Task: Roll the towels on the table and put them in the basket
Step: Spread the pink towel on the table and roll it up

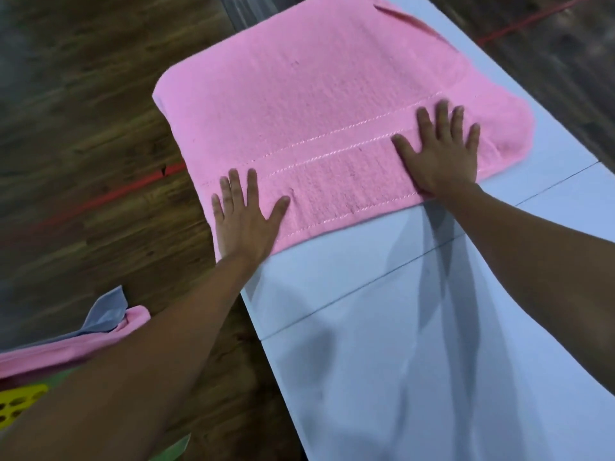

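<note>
Basket (pixel 20 405), lower left, beside the white surface (pixel 399 327): holds another pink cloth (pixel 66 351) and a grey cloth (pixel 106 314). Left grip (pixel 244 217), right grip (pixel 439 154): flat, fingers spread, pressing the near hem of the pink towel (pixel 316 94), spread across the surface's far end.

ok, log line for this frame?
stage: pre-roll | pink towel: flat on table, unrolled | left hand: pressing near edge | right hand: pressing near edge | basket: lower left, partly visible
</note>
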A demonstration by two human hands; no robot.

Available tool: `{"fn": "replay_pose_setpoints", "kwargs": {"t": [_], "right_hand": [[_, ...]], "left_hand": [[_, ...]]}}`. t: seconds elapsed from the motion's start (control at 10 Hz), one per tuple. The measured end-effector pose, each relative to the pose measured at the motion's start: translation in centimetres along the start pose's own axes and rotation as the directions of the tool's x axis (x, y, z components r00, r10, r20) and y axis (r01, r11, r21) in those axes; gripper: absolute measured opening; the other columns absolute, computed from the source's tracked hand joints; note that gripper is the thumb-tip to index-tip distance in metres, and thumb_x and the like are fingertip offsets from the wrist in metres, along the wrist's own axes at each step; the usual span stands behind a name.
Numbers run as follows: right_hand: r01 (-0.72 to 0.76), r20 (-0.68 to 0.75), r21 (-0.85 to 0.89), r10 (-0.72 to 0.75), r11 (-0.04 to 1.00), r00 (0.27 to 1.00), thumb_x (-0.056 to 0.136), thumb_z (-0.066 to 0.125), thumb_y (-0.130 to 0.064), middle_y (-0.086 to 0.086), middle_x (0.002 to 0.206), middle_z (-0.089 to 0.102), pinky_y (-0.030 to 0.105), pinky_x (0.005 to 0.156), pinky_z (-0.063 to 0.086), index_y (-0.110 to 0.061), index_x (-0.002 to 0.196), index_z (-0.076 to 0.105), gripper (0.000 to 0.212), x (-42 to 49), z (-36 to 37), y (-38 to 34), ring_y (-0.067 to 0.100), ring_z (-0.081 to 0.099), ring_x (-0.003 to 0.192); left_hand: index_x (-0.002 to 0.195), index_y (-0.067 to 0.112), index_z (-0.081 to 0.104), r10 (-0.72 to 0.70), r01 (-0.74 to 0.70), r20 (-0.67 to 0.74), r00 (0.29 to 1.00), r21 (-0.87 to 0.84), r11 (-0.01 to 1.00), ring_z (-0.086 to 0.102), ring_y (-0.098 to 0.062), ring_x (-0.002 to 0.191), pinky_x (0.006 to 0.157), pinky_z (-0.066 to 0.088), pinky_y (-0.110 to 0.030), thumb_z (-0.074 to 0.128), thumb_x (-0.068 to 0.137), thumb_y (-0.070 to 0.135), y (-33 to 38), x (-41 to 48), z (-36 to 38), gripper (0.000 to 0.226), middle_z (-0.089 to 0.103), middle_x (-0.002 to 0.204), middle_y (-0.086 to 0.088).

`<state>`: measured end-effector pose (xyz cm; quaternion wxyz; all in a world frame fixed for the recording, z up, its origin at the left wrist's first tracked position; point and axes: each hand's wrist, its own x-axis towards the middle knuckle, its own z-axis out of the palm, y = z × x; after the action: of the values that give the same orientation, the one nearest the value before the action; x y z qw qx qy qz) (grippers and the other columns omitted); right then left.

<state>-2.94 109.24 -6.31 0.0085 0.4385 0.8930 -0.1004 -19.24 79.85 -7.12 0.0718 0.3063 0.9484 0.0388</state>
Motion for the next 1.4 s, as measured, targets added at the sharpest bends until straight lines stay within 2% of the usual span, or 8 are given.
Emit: {"fn": "replay_pose_setpoints", "kwargs": {"t": [0.2, 0.5, 0.7, 1.4], "right_hand": [[0.059, -0.016, 0.006, -0.059, 0.998, 0.998, 0.088, 0.003, -0.077, 0.000, 0.163, -0.005, 0.049, 0.119, -0.005, -0.031, 0.155, 0.006, 0.081, -9.2, -0.1, 6.3, 0.022, -0.008, 0.150], [0.028, 0.015, -0.015, -0.028, 1.000, 1.000, 0.090, 0.006, -0.076, -0.005, 0.163, -0.006, 0.044, 0.120, -0.006, -0.035, 0.154, 0.004, 0.076, -28.4, -1.2, 19.3, 0.016, -0.010, 0.149], [-0.006, 0.040, -0.009, 0.007, 1.000, 0.999, 0.091, 0.009, -0.075, -0.005, 0.163, -0.005, 0.044, 0.120, -0.006, -0.035, 0.154, 0.005, 0.075, -36.8, -1.4, 24.7, 0.016, -0.009, 0.149], [-0.026, 0.059, 0.013, 0.025, 1.000, 0.998, 0.093, 0.009, -0.074, -0.006, 0.162, -0.011, 0.046, 0.121, -0.005, -0.037, 0.154, 0.000, 0.072, -51.3, -1.7, 33.9, 0.014, -0.015, 0.148]], "left_hand": [[0.153, 0.035, -0.005, -0.017, 0.016, -0.020, 1.000, -0.036, 0.999, -0.015, -0.026, 0.148, 0.119, -0.007, -0.048, 0.007, 0.086, 0.080, 3.8, -11.3, 1.8, 0.081, -0.012, 0.161, -0.010], [0.153, 0.034, -0.008, 0.015, -0.014, 0.010, 1.000, -0.055, 0.998, -0.018, -0.027, 0.147, 0.119, -0.005, -0.049, 0.008, 0.088, 0.079, 11.0, -34.6, 5.2, 0.081, -0.014, 0.161, -0.011], [0.154, 0.031, -0.007, 0.024, -0.022, 0.043, 0.999, -0.044, 0.999, -0.019, -0.028, 0.147, 0.119, -0.004, -0.050, 0.011, 0.090, 0.077, 14.4, -45.3, 6.7, 0.080, -0.015, 0.160, -0.013], [0.154, 0.028, -0.009, 0.042, -0.039, 0.091, 0.995, -0.033, 0.999, -0.021, -0.028, 0.146, 0.120, -0.002, -0.051, 0.010, 0.091, 0.076, 19.3, -60.5, 8.3, 0.081, -0.017, 0.160, -0.013]]}}
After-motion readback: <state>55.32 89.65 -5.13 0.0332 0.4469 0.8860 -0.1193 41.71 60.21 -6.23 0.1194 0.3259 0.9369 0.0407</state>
